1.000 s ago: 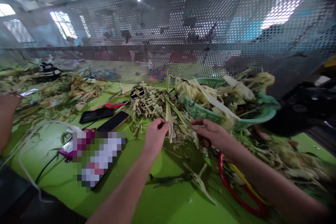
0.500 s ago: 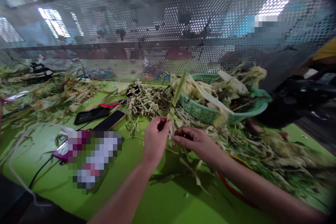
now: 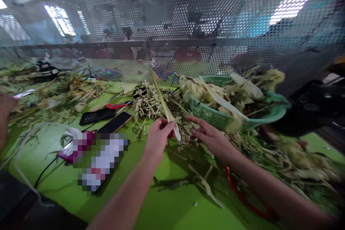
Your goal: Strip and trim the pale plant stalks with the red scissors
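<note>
Over a green table (image 3: 167, 208), pinching a leaf strip (image 3: 163, 102) in the left hand (image 3: 155, 139), holding the right hand (image 3: 208, 137) loosely open alongside. Could lose it among scraps (image 3: 147, 107) beyond both by pinching too lightly.

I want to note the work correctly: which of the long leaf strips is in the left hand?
The yellow-green strip, pinched near its white end by the left hand. The long pale strip instead lies across the green basket.

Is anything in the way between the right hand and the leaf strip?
Nothing visible stands between the right hand and the leaf strip, which the left hand pinches near its lower end; the plant scraps in that gap appear to lie below.
</note>
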The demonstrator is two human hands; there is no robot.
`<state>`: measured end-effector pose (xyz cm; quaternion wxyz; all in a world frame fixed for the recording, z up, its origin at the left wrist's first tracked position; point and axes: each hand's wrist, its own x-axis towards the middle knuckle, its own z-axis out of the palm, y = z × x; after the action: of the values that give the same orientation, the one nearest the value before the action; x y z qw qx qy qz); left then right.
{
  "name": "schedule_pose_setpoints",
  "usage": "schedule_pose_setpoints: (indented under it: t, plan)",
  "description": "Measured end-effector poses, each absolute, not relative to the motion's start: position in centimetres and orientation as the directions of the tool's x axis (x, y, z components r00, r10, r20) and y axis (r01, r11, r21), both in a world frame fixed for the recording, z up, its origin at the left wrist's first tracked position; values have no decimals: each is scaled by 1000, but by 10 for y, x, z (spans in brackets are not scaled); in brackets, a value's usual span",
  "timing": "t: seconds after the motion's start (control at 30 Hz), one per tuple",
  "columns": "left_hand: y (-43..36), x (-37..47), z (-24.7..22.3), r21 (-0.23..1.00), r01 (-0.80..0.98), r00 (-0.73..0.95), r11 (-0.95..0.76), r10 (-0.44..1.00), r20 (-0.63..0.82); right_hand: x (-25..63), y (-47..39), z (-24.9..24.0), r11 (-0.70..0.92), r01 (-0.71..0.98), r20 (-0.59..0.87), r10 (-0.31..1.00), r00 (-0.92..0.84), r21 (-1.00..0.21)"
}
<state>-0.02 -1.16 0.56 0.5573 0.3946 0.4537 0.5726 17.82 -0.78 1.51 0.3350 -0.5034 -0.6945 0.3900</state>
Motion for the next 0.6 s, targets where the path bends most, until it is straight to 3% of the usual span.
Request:
schedule_pose_setpoints:
  t: [0.1,0.27,0.4,0.47,0.53,0.6]
  plan:
    - [-11,-1,8,960,-277,-93,35,994,-63,181,-8,15,286,505,192,954,-230,-815]
    - [-13,5,9,955,-285,-77,86,991,-112,168,-27,25,535,466,373,838,-398,-705]
    - [-16,7,10,964,-234,29,124,992,-121,162,-34,32,578,442,444,814,-374,-686]
    - [-19,6,11,991,-132,-25,25,999,-28,166,-34,38,513,428,433,858,-276,-744]
    - [-23,5,15,981,50,-145,-185,971,191,172,-33,44,406,369,367,914,-175,-836]
    - [-28,3,20,882,252,-160,-397,882,443,177,-33,49,302,278,279,953,-119,-912]
